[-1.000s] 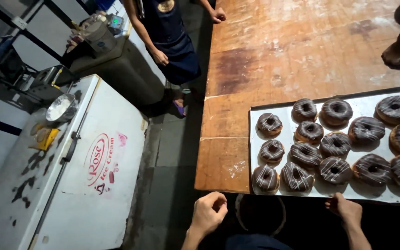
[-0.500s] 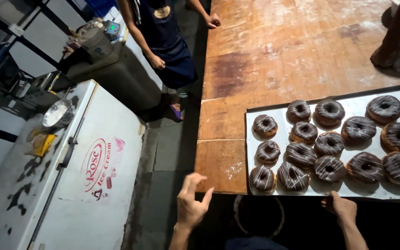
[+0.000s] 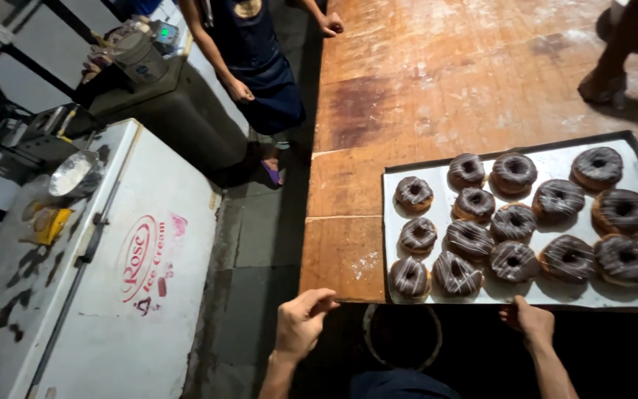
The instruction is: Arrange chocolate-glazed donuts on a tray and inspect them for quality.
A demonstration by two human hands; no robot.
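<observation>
Left hand: my left hand [image 3: 300, 321] is at the near corner of the wooden surface [image 3: 437, 81], fingers [image 3: 317, 298] loosely curled and touching the edge, grasping nothing.
Right hand: my right hand [image 3: 529, 324] sits at the near rim of the tray [image 3: 400, 236], fingers bent right against that rim; whether they grip it or just rest there, I cannot tell.
Tray: dark-rimmed, lined with white paper, just beyond my right fingers and a little to the right of my left ones, lying flat on the surface.
Doughnuts: chocolate-glazed doughnuts [image 3: 512, 220] with thin white drizzle, in loose rows on the paper, the nearest row just past my fingertips.
Between my hands: a round rim [image 3: 400, 355] in the dark below the surface edge, hard to make out.
Left of my left hand: a white chest freezer [image 3: 112, 295] with a metal bowl [image 3: 75, 174] on its far end.
Far beyond: another person in a dark apron [image 3: 260, 66] stands at the far left edge of the surface, one hand on it.
</observation>
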